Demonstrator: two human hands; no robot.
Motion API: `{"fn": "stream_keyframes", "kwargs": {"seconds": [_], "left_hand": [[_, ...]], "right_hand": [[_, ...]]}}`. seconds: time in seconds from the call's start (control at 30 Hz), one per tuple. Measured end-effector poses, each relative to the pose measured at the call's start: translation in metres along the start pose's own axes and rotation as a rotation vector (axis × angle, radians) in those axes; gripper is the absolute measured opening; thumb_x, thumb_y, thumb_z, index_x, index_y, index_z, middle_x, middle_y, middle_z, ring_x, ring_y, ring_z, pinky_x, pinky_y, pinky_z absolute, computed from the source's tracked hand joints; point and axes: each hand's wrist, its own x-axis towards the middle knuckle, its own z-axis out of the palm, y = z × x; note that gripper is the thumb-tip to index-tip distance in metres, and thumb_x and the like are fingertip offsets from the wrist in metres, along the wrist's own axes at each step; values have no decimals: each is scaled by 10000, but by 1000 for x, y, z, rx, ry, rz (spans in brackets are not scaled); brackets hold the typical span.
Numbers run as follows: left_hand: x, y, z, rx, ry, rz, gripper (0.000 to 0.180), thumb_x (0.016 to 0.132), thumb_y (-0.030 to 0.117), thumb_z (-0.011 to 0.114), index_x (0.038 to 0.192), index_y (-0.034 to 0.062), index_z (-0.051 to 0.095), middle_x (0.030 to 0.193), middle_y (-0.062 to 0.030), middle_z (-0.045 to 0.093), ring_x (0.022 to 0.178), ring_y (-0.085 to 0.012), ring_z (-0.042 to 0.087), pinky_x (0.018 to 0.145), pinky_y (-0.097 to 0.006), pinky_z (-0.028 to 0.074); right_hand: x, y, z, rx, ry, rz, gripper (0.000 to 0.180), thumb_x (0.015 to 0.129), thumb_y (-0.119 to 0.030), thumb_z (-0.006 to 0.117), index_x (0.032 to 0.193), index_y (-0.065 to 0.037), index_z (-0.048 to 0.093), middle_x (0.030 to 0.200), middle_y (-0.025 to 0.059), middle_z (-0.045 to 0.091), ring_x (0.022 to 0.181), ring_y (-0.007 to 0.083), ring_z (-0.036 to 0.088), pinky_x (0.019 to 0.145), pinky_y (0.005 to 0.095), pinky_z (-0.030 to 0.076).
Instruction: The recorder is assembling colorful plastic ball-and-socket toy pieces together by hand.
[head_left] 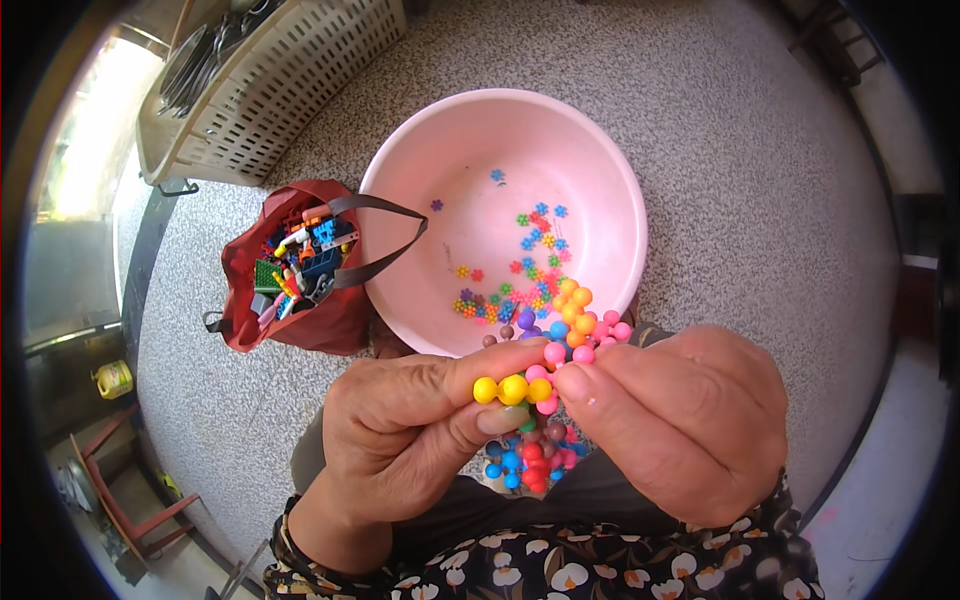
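Observation:
Before me, over my lap, both hands hold a cluster of linked ball-ended toy connector pieces in orange, pink, yellow, red, blue, purple and brown. My left hand is closed, its thumb and fingers pinching the cluster by a yellow piece. Closed beside it, my right hand grips the cluster by pink pieces. Fingers hide part of the join between these pieces. Just beyond the hands stands a large pink basin, with many small loose flower-shaped pieces scattered on its bottom.
Left of the basin sits a red cloth bag full of mixed toy parts, its dark handle reaching over the basin's rim. A white slotted crate is at the far left. Near the left edge are a yellow bottle and a wooden chair.

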Motion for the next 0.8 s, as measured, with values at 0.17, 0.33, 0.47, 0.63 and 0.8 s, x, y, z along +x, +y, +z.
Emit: {"fn": "stream_keyframes", "kwargs": {"seconds": [0.17, 0.33, 0.47, 0.63, 0.8], "left_hand": [[1, 1, 0, -40, -20, -20, 284, 799, 26, 587, 1075, -40, 571, 906, -131, 652, 824, -150, 631, 777, -249, 474], [2, -4, -1, -22, -7, 20, 279, 802, 10, 579, 1074, -52, 566, 903, -143, 650, 817, -150, 629, 760, -251, 483], [1, -4, -1, -32, 6, 5, 268, 807, 2, 573, 1068, -57, 567, 907, -137, 649, 817, -155, 626, 761, -254, 484], [3, -5, -3, -181, 1, -39, 264, 808, 6, 576, 1064, -59, 569, 927, -135, 645, 833, -147, 619, 765, -249, 481], [5, -8, -6, -18, -43, 41, 287, 813, 13, 574, 1088, -66, 550, 934, -149, 638, 843, -143, 612, 778, -251, 474]], "right_hand": [[1, -1, 0, -16, 3, 1, 295, 613, -46, 683, 901, 3, 636, 790, 95, 610, 589, 144, 552, 449, 214, 423], [2, -1, 4, -31, 8, 6, 272, 630, -55, 671, 895, -2, 641, 796, 84, 615, 586, 144, 557, 461, 213, 427], [1, -2, 7, -42, 17, 29, 267, 642, -56, 660, 902, -3, 637, 796, 77, 614, 600, 152, 574, 490, 230, 449], [1, -1, 12, -2, 18, 82, 281, 654, -39, 644, 931, 4, 621, 802, 90, 614, 612, 165, 589, 507, 247, 466], [1, -1, 9, 28, -23, 100, 289, 663, -16, 626, 951, 11, 611, 796, 101, 615, 615, 171, 598, 518, 254, 480]]}}
